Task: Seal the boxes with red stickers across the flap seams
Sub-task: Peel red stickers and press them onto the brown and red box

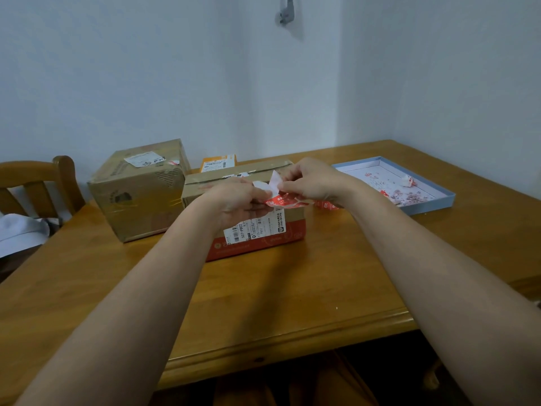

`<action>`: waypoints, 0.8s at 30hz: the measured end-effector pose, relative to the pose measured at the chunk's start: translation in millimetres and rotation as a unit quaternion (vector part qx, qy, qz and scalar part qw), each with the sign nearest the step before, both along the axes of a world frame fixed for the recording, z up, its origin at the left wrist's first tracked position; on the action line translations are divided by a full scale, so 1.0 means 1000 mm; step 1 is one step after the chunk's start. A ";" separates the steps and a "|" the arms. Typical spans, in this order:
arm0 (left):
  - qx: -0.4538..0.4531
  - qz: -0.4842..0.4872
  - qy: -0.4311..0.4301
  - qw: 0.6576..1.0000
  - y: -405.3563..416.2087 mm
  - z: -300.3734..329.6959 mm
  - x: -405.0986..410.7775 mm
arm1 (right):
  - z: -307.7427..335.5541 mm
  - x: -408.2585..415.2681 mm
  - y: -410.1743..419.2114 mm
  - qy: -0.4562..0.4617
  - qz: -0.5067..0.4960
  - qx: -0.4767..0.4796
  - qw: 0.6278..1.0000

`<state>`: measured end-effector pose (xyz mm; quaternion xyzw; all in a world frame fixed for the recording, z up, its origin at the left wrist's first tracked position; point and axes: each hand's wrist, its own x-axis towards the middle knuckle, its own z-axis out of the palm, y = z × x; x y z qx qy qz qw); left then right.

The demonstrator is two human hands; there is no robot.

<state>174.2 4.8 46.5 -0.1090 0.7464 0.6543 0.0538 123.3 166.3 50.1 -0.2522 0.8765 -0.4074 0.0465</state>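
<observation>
Right now the red sticker (281, 200) is pinched between both your hands just above the near top edge of the red-banded box (251, 227), which sits mid-bench in front of you. Your left hand (237, 205) pinches the sticker's left end; your right hand (310, 183) pinches the white backing (273, 181), which stands up curled from the red part. By the look of it you are mid-peel, so draw the backing away slowly and low, keeping the red film flat so it cannot fold onto itself. Touch the adhesive only at the corners.

Once it is free, I would centre it over the taped flap seam (234, 178) running along the top of that box, lay the middle down first, then rub outward to both sides. The seam's near stretch is hidden behind your hands, so check it before you press.

To the left stands the bigger brown box (137, 189), touching or just beside the one you are working on; I cannot tell which. A small orange box (218, 163) sits behind them. At the far right lies a shallow blue tray (427, 206) holding red and white scraps, a fair place to drop the backing. A wooden chair (38, 177) stands at the bench's (292, 288) left end.
</observation>
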 end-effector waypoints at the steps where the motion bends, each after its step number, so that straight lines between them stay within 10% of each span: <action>1: -0.003 -0.003 -0.001 1.000 0.001 0.001 0.001 | 0.000 0.000 0.000 0.000 -0.001 0.002 1.000; 24: -0.053 -0.002 -0.044 0.998 -0.006 0.005 0.013 | 0.003 0.003 0.002 -0.092 -0.029 -0.080 0.992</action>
